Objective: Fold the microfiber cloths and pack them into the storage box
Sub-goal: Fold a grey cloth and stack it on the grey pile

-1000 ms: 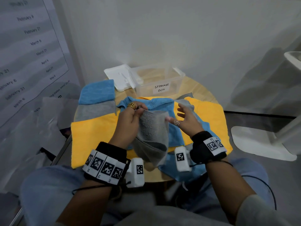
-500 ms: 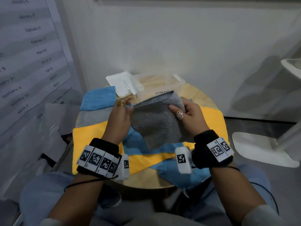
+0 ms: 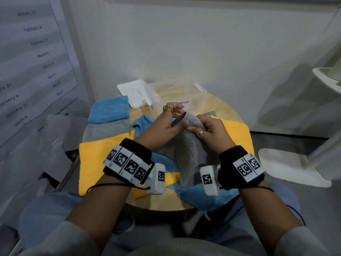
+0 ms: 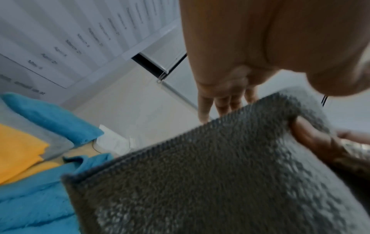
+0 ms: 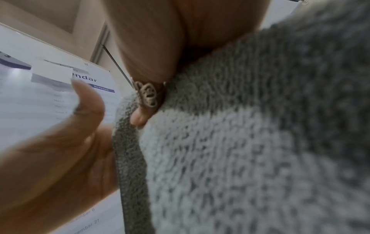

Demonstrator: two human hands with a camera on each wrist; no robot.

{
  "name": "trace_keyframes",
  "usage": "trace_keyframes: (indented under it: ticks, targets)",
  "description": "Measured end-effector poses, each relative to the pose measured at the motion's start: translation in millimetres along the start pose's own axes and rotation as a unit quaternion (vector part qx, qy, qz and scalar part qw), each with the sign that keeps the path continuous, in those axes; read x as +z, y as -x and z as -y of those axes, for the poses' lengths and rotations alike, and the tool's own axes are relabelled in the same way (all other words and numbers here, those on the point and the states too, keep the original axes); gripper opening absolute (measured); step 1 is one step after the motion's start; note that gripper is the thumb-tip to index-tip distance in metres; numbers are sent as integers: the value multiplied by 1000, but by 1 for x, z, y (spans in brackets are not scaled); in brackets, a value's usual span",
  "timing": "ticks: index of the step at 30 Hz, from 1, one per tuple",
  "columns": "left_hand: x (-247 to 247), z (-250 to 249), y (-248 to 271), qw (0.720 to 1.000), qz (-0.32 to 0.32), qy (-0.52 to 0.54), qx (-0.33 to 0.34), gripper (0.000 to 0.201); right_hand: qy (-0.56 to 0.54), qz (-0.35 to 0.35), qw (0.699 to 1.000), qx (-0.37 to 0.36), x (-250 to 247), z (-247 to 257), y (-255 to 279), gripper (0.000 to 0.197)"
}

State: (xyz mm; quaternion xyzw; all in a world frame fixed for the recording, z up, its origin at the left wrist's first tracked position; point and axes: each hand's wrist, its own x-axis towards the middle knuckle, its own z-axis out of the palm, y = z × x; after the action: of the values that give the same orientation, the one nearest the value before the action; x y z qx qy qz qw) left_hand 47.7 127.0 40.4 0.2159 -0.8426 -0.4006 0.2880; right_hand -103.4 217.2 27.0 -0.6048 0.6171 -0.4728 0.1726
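- L hand (image 3: 162,124) & R hand (image 3: 212,133) close together, each pinching the top edge of a gray cloth (image 3: 186,152), held up above the round table (image 3: 166,202).
- Cloth hangs down over blue and yellow cloths (image 3: 96,159) spread on the table.
- Clear storage box (image 3: 195,100) just behind the hands, lid (image 3: 134,93) beside it.
- Folded blue cloth (image 3: 109,111) and folded gray cloth (image 3: 108,130) at table's left.

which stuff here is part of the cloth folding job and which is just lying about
Job:
grey microfiber cloth gripped by left hand and right hand
folded blue, grey, yellow cloths
clear plastic storage box
white box lid

Lying about:
wall calendar sheet
white stand base
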Motion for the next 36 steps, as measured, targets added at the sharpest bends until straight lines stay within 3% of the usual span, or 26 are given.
trace_keyframes:
  ticks: [2, 5, 8, 11, 13, 15, 17, 19, 23, 26, 28, 31, 32, 36]
  targets:
    - [3, 0, 1, 999, 9, -46, -4, 37, 15, 14, 1000, -2, 0, 2, -1, 19]
    - [3, -2, -1, 986, -100, -129, 22, 24, 4, 43, 999, 5, 0, 4, -2, 12]
    - [-17, -3, -3, 968, -200, -153, -21, 19, 37, 88, 995, 29, -7, -9, -1, 29]
    - [-53, 6, 1, 951, -203, -220, -74, 18, 55, 128, 988, 64, -15, -28, 2, 38]
    - [-72, 14, 6, 950, -181, -231, -105, 26, 57, 137, 986, 69, -15, -30, 1, 19]
    - [-81, 19, 11, 957, -164, -199, -135, 33, 88, 132, 986, 50, -10, -27, -5, 7]
    - [-85, 23, 16, 970, -142, -89, -176, 29, 120, 121, 985, 39, -2, -23, -14, 6]
    - [-91, 28, 22, 966, -137, 31, -218, 23, 132, 121, 982, 62, 7, -15, -25, 8]
    - [-114, 44, 32, 936, -171, 161, -261, 23, -35, 124, 982, 140, 30, 3, -58, 18]
    - [-146, 56, 32, 896, -204, 249, -306, 52, -189, 128, 953, 199, 56, 13, -94, 22]
    - [-171, 63, 25, 883, -236, 252, -319, 56, -240, 126, 940, 208, 75, 25, -123, 26]
    - [-210, 75, 10, 900, -297, 149, -280, 20, -301, 59, 929, 206, 102, 47, -171, 24]
    - [-224, 81, 5, 908, -306, 109, -263, 16, -318, 32, 926, 202, 110, 54, -186, 24]
    - [-265, 110, 3, 928, -312, 62, -194, 38, -292, -4, 947, 134, 144, 64, -223, 22]
